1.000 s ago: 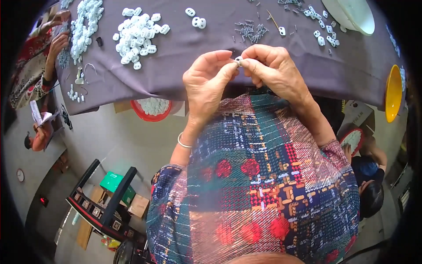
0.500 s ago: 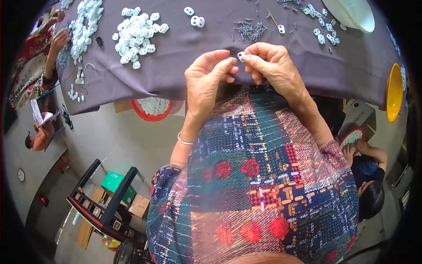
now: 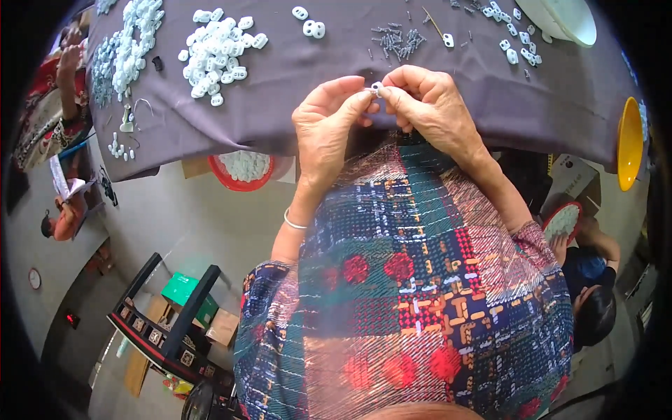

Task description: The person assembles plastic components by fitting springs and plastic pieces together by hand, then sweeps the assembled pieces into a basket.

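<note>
Close to the table's near edge, my two hands meet fingertip to fingertip. My right hand [image 3: 428,105] pinches a small white plastic cord lock [image 3: 376,88] with holes in it. My left hand [image 3: 332,115] has its thumb and forefinger pressed together at the left side of that piece; whatever lies between them is too small to make out. Beyond my fingers lies a scatter of small grey springs [image 3: 400,43]. Further left is a heap of white cord locks [image 3: 218,56], with a few single ones [image 3: 313,29] apart from it.
A thin stick [image 3: 434,22] touches a white piece [image 3: 448,40] beyond my right hand. More white pieces lie by a pale bowl [image 3: 577,24]; a yellow dish [image 3: 628,143] is at the right edge. Red basins [image 3: 218,175] of white parts stand lower. Other people work at both sides.
My right hand has moved slightly left with the cord lock, bringing it up against my left fingertips. The co-worker's hand at far left has shifted; the one at right has lowered a hand from the basin.
</note>
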Demonstrator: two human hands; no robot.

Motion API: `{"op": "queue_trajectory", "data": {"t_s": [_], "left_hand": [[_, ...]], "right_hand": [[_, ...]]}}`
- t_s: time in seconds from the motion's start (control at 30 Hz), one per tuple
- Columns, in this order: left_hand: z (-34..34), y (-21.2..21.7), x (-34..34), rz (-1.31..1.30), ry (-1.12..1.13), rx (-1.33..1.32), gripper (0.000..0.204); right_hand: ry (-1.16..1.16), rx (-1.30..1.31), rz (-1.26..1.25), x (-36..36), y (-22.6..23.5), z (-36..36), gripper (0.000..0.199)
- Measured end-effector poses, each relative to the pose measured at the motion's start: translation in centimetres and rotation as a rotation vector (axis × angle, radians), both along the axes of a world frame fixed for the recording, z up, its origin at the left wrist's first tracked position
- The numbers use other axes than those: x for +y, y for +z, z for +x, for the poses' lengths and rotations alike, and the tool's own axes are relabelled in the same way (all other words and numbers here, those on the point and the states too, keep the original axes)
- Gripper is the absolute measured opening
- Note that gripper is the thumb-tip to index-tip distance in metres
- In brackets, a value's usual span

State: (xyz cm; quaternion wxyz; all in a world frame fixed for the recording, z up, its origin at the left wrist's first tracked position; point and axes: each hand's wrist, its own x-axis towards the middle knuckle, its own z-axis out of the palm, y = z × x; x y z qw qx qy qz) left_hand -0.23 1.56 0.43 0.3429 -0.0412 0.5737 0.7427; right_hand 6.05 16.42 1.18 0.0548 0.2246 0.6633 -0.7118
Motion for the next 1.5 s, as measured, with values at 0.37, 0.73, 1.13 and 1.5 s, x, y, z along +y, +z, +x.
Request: {"op": "queue_trajectory", "data": {"t_s": [0.37, 0.73, 1.13, 1.5], "left_hand": [[0.8, -0.3, 0.2, -0.057, 0.049, 0.074, 0.017], [0.1, 0.1, 0.4, -0.055, 0.002, 0.027, 0.023], [-0.6, 0.7, 0.4, -0.160, -0.175, 0.078, 0.017], [-0.5, -0.6, 0.3, -0.406, -0.034, 0.468, 0.010]], "right_hand": [[0.048, 0.046, 0.224, -0.6, -0.9, -0.2, 0.015], [0.033, 0.023, -0.114, 0.5, -1.1, -0.4, 0.017], [0.016, 0.042, -0.175, 1.0, -1.1, -0.4, 0.018], [-0.057, -0.002, -0.210, 1.1, -1.2, -0.3, 0.018]]}}
